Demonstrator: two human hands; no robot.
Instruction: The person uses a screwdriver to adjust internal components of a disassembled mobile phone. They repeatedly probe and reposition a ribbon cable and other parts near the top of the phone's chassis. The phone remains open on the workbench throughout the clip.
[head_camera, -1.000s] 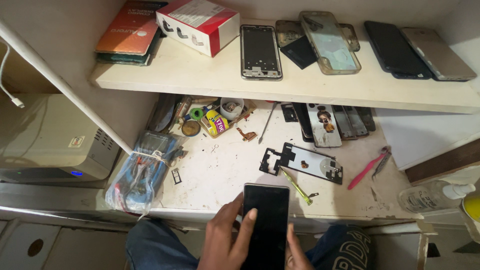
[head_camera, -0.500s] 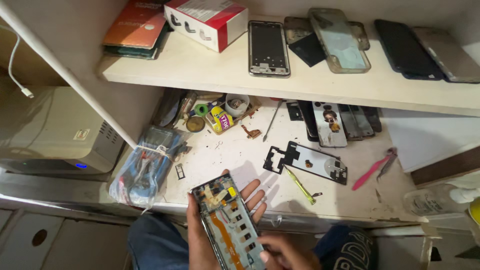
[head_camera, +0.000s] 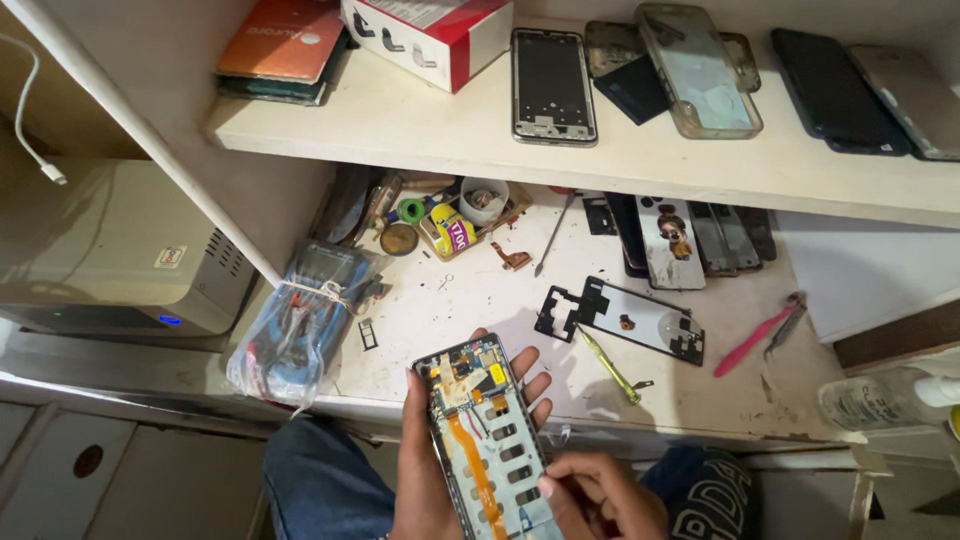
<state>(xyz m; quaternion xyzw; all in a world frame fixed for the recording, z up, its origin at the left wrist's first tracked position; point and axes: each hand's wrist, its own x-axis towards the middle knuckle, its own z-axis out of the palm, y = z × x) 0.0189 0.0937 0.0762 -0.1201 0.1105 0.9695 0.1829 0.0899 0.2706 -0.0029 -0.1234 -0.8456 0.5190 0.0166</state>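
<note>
Left hand (head_camera: 440, 470) cradles the opened phone (head_camera: 487, 440) from underneath, fingers wrapped round its far edge, insides facing up so the orange ribbon cable and small boards sit in plain view. It's held low, over the lap, just off the front edge of the counter (head_camera: 480, 300). Right hand (head_camera: 600, 495) sits at the phone's lower end, fingers pinched narrow; whether they grip anything, I cannot tell. On the counter, the black inner cover (head_camera: 620, 320) lies flat, a yellow-green screwdriver (head_camera: 610, 366) just beside it, within easy reach. Pink tweezers (head_camera: 755, 335) rest farther right. A bagged meter (head_camera: 300, 325) sits left.
</note>
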